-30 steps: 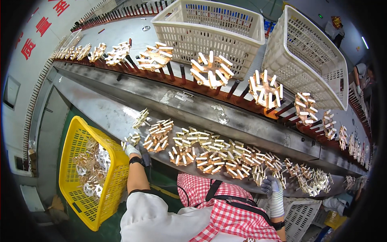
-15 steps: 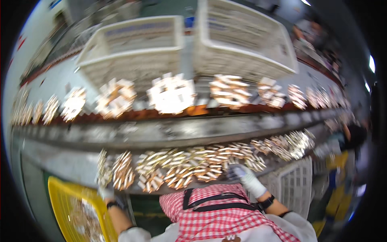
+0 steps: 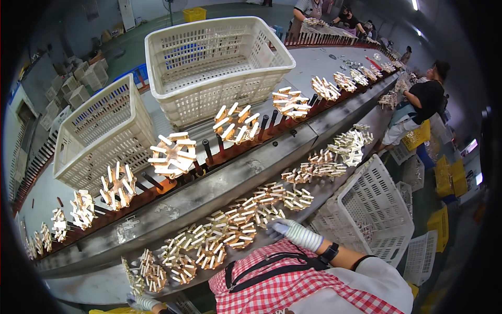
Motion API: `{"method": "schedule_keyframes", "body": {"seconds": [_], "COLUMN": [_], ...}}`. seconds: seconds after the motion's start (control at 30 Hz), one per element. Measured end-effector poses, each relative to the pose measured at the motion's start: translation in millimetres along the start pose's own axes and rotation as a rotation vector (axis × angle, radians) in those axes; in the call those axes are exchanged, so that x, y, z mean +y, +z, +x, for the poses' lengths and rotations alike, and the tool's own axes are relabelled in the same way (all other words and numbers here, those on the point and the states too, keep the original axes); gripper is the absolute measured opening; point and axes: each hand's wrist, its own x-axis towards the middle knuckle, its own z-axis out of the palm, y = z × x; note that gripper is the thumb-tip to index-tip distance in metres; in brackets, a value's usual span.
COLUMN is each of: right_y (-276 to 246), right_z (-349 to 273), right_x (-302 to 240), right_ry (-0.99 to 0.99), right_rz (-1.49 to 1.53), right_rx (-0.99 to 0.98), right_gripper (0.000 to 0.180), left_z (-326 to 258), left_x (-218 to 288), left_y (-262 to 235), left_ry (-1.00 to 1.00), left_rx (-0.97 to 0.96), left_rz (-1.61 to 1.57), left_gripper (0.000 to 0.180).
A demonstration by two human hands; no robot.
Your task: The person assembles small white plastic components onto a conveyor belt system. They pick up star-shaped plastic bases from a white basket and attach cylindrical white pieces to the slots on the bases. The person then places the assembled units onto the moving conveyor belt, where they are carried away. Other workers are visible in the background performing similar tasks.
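Cream and gold star-shaped part clusters lie in a long row on the grey metal ledge in front of me. My right hand, in a white striped glove with a black wristband, rests at the near edge of this row, its fingertips touching the clusters. At the bottom edge my left hand, also gloved, is only partly in view beside a small pile of the parts. Whether either hand grips a part is hidden.
Behind the ledge a red-brown rail with black pegs carries more star clusters. Two big white baskets stand beyond it. A white basket sits low at my right. Another person works further along the line.
The view has swung round, and the yellow basket at my left is out of sight. My right hand has come in to the row of parts; my left has dropped to the bottom edge.
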Motion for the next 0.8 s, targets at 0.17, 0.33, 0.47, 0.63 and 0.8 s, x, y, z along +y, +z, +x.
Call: {"method": "schedule_keyframes", "body": {"seconds": [0.17, 0.33, 0.47, 0.63, 0.8], "right_y": [-24, -48, -70, -141, -199], "right_z": [-16, -24, -49, -74, -141], "right_x": [19, 23, 30, 104, 148], "right_ry": [-0.002, -0.04, -0.076, -0.207, -0.145], "right_rz": [0.19, 0.257, 0.196, -0.388, -0.655], "right_rx": [0.091, 0.105, 0.275, 0.877, 1.364], "right_gripper": [0.047, 0.048, 0.048, 0.042, 0.056], "left_z": [-193, -334, -427, -498, -541], "left_x": [234, 299, 323, 325, 308], "left_y": [63, 113, 119, 124, 125], "left_ry": [0.466, 0.48, 0.303, 0.153, 0.121], "left_rx": [-0.32, -0.948, -1.449, -1.75, -1.9], "left_rz": [-0.138, -0.521, -0.456, -0.215, -0.083], "left_gripper": [0.036, 0.024, 0.018, 0.018, 0.021]}}
